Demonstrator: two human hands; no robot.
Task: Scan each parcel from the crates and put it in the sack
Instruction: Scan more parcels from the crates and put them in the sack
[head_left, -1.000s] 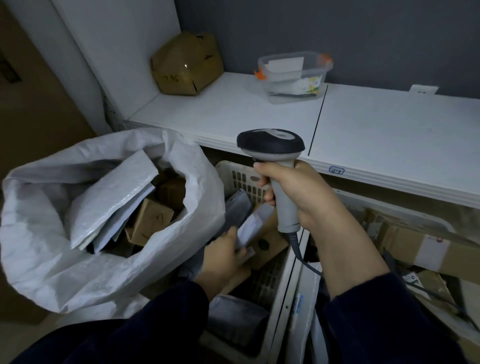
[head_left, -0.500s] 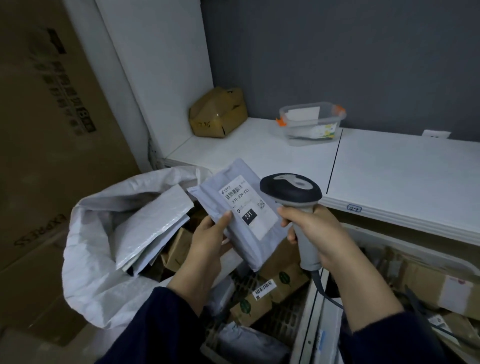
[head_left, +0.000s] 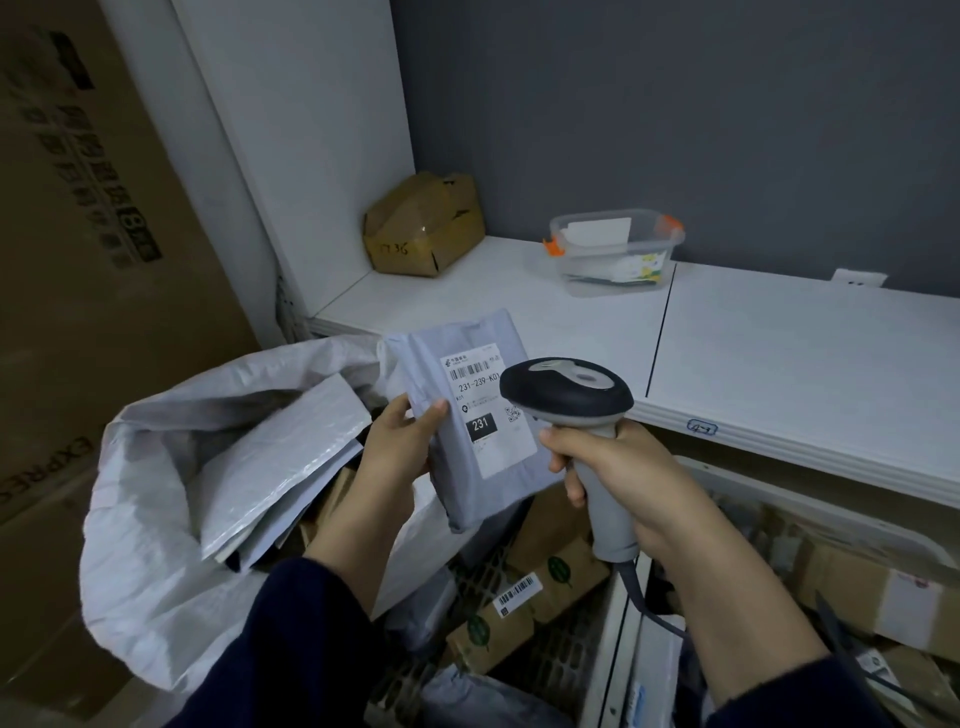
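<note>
The likeliest failure here is a missed read. The scanner (head_left: 569, 395) head sits very close to the parcel (head_left: 457, 415) and covers the right edge of its label (head_left: 488, 415), with the barcode near the label's top. At that closeness and angle the beam may, I judge, fall off the code. The parcel could then go into the sack (head_left: 156, 571) unscanned.

A second risk is the hold. The soft grey mailer is held only at its lower left edge, so it could sag or slip. It would then drop among the boxes (head_left: 545, 587) in the crate (head_left: 613, 623) just right of the sack. The cable (head_left: 644, 603) hanging from the scanner handle runs down toward that crate's rim and might snag when the hand swings.

The parcel is up in the air over the sack's right rim, label facing the camera, tilted a little. The left hand (head_left: 397, 452) rises from in front of the sack's mouth. Its grip pinches the parcel, thumb flat on the front face and fingers hidden behind. The right hand (head_left: 618, 483) is further right of the sack, beyond the parcel, forearm angled up from the lower right. Its grip is wrapped round the scanner handle, head turned toward the label. Whether the trigger is pressed I cannot tell. The white surface (head_left: 779, 353) runs behind the sack.
</note>
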